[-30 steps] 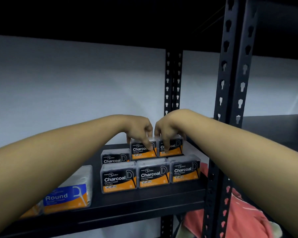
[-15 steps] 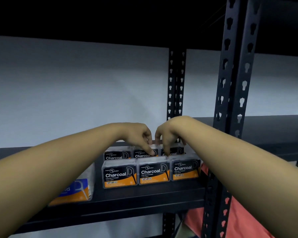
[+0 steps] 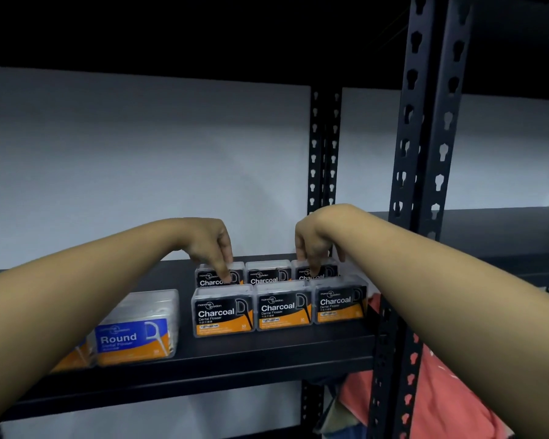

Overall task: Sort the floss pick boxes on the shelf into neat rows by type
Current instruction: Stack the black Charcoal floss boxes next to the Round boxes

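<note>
While a black metal shelf (image 3: 267,359) carried the stock, six Charcoal boxes (image 3: 284,307) stood on it in two rows of three, one row near and one far, packed side by side at the right end beside the perforated upright (image 3: 425,185). To their left, apart from them, lay a Round box (image 3: 137,331) with a blue label, and a second one showed only as an orange edge behind the left forearm. Both hands reached over the near row to the far one. The left hand (image 3: 208,245) hung with fingers curled downward, fingertips touching the top front of the far-left Charcoal box (image 3: 217,275), not wrapped around it. The right hand (image 3: 314,245) did the same on the far-right Charcoal box (image 3: 317,270), loosely bent and gripping nothing. The cases looked like clear rigid plastic, probably light and smooth enough to slide or tip under a nudge. A pinch across the two short sides, low down, seemed the surest hold; pressing the lid might pop it open.
</note>
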The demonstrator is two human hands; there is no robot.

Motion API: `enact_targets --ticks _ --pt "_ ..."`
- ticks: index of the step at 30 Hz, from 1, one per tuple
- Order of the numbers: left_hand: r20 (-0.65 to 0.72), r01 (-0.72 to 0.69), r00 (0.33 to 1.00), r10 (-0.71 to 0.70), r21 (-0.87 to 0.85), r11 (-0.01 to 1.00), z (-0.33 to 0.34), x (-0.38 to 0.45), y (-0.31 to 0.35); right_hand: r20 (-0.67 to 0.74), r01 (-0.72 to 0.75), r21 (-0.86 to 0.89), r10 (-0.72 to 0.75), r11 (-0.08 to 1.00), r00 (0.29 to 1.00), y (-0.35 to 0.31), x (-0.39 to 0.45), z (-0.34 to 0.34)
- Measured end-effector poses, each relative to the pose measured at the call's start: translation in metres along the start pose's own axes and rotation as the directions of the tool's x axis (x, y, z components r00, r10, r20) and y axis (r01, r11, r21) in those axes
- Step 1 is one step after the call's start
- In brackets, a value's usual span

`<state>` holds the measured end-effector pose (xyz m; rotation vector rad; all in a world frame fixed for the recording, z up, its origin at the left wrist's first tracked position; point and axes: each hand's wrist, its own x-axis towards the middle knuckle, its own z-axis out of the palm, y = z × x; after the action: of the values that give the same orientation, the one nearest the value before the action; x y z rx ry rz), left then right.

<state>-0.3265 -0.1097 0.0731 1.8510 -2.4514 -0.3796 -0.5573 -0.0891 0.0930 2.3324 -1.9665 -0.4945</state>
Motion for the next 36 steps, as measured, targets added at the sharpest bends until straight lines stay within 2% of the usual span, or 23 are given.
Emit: enact_targets --ticks 12,15,19,20,25,33,36 --pt "-0.017 -0.005 1.0 0.005 0.006 1.0 0.004 -0.008 0.013 -0.001 -0.002 -0.044 0.002 0.999 1.0 0.0 -0.006 0.001" --pt "-0.022 -0.001 1.0 0.001 0.0 1.0 0.001 -0.018 0.019 -0.037 0.003 0.026 -0.002 1.0 0.999 0.002 -0.007 -0.002" --pt "-0.175 -0.088 0.983 0.054 -0.198 0.976 0.003 -0.032 0.034 -0.257 0.077 0.238 -0.014 0.968 0.966 0.005 -0.02 0.003" --pt "-0.2 -0.101 0.978 0.061 -0.2 0.974 0.007 -0.035 0.04 -0.29 0.102 0.271 -0.02 0.957 0.957 0.005 -0.023 0.007" --pt "-0.275 -0.095 0.959 0.064 -0.102 0.99 0.035 -0.039 0.056 -0.338 0.174 0.4 -0.032 0.9 0.941 0.002 -0.027 0.034" --pt "-0.28 0.024 0.959 -0.047 -0.084 0.996 0.071 -0.033 0.057 -0.39 0.151 0.44 0.037 0.885 0.92 -0.003 -0.026 0.07" --pt "-0.355 0.036 0.934 -0.043 -0.027 0.999 0.078 -0.03 0.053 -0.431 0.17 0.486 0.066 0.857 0.9 -0.004 -0.023 0.075"
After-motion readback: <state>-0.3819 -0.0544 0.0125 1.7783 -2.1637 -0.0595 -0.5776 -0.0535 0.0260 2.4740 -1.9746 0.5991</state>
